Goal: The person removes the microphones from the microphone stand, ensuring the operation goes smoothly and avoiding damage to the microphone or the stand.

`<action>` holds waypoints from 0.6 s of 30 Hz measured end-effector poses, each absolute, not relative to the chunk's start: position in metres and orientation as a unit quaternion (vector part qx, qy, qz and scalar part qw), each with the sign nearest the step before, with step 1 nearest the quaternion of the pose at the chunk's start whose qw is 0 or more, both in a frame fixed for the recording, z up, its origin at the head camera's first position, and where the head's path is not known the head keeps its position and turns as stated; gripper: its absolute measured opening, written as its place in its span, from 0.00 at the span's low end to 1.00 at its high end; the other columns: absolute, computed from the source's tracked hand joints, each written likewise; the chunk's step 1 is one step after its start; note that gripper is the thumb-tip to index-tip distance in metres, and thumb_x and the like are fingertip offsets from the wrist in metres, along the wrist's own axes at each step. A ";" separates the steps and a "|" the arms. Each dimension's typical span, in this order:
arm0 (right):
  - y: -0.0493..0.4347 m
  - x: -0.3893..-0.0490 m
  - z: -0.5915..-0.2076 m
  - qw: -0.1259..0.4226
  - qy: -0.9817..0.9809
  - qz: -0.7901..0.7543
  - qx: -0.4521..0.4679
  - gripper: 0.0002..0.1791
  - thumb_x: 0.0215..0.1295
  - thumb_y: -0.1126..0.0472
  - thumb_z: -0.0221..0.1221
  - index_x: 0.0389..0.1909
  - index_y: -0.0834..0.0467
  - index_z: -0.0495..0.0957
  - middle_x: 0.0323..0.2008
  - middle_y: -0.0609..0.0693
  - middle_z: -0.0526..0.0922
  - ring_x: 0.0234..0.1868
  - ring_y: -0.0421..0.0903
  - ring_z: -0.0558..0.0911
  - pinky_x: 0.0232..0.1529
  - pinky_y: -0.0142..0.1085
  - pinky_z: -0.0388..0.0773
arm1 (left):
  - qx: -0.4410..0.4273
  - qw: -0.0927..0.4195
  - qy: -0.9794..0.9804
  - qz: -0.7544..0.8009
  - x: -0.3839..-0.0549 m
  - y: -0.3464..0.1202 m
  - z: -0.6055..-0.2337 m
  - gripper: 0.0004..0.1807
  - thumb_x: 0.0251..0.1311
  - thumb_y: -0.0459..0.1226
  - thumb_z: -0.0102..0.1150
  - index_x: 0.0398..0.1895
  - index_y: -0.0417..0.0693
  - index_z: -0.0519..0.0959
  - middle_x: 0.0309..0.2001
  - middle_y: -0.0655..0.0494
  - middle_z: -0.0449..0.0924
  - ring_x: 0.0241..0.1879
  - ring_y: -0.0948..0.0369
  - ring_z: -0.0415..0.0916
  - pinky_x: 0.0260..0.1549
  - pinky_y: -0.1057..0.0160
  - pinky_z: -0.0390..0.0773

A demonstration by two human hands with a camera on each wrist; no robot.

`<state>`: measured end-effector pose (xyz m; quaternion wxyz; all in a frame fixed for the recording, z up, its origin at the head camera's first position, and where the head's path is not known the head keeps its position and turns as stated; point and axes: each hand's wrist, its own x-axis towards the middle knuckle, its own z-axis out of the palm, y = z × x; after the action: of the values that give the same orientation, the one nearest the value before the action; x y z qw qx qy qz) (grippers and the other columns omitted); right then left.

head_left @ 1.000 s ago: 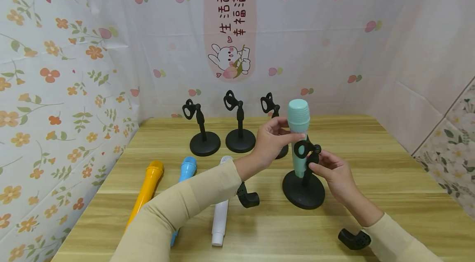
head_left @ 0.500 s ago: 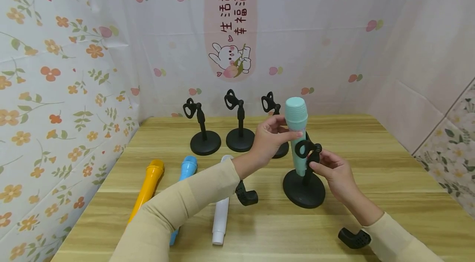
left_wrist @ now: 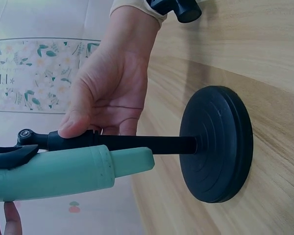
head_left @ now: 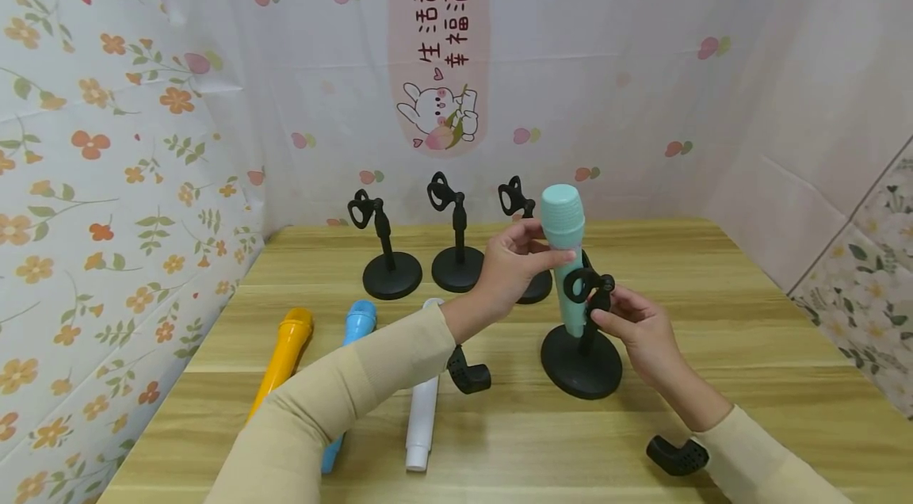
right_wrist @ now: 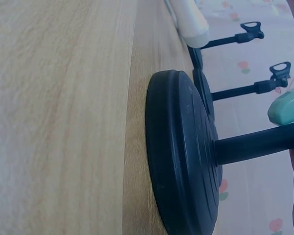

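A mint-green microphone (head_left: 562, 219) is held near its head by my left hand (head_left: 515, 265), between thumb and fingers. It leans slightly left in the head view, tail down beside the pole of a black microphone stand (head_left: 582, 365). The stand's clip (left_wrist: 12, 157) lies against the microphone's body; whether it fully encircles it I cannot tell. My right hand (head_left: 638, 326) pinches the upper pole just below the clip joint, as the left wrist view also shows. The stand's round base (right_wrist: 183, 156) rests on the wooden table.
Three more black stands (head_left: 459, 270) line the back, the right one partly behind my left hand. An orange microphone (head_left: 285, 345), a blue one (head_left: 360, 322) and a white one (head_left: 422, 425) lie left, partly under my left sleeve. Wrist-worn black pieces (head_left: 676, 456) sit by both forearms.
The microphone's head has tipped a little to the left along with my left hand. The right hand keeps its grip on the stand, which stays in place.
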<state>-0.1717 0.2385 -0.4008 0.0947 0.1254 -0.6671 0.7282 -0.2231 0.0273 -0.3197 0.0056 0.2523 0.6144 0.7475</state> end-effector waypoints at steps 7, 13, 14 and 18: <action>0.235 -0.174 -0.401 0.096 -0.660 0.733 0.133 0.15 0.64 0.73 0.60 0.51 0.62 0.80 0.36 0.41 0.85 0.38 0.37 0.81 0.42 0.27 0.81 | 0.248 -0.001 0.611 0.752 -0.223 0.022 -0.318 0.21 0.54 0.29 0.68 0.53 0.42 0.78 0.46 0.52 0.82 0.43 0.55 0.80 0.50 0.60 0.80; 0.236 -0.173 -0.401 0.090 -0.636 0.755 0.132 0.16 0.63 0.74 0.60 0.47 0.55 0.83 0.36 0.42 0.86 0.39 0.37 0.83 0.43 0.28 0.81 | 0.207 0.010 0.573 0.793 -0.230 0.010 -0.312 0.19 0.56 0.30 0.66 0.53 0.42 0.78 0.43 0.57 0.82 0.41 0.62 0.80 0.43 0.60 0.83; 0.237 -0.172 -0.401 0.088 -0.632 0.759 0.132 0.16 0.63 0.75 0.60 0.47 0.56 0.83 0.36 0.43 0.86 0.39 0.37 0.83 0.43 0.28 0.81 | 0.199 0.005 0.561 0.803 -0.232 0.007 -0.309 0.19 0.57 0.30 0.66 0.53 0.42 0.78 0.42 0.57 0.82 0.40 0.63 0.80 0.42 0.60 0.83; 0.242 -0.172 -0.401 0.075 -0.619 0.771 0.131 0.18 0.64 0.77 0.57 0.46 0.54 0.84 0.37 0.43 0.86 0.40 0.37 0.84 0.44 0.28 0.81 | 0.183 -0.014 0.533 0.826 -0.239 -0.006 -0.301 0.18 0.58 0.29 0.64 0.52 0.40 0.78 0.42 0.55 0.83 0.40 0.62 0.81 0.39 0.59 0.83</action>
<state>-0.1717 0.2418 -0.4011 0.0746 0.1315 -0.6189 0.7708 -0.2392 -0.0059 -0.3011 -0.0136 0.1827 0.5331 0.8260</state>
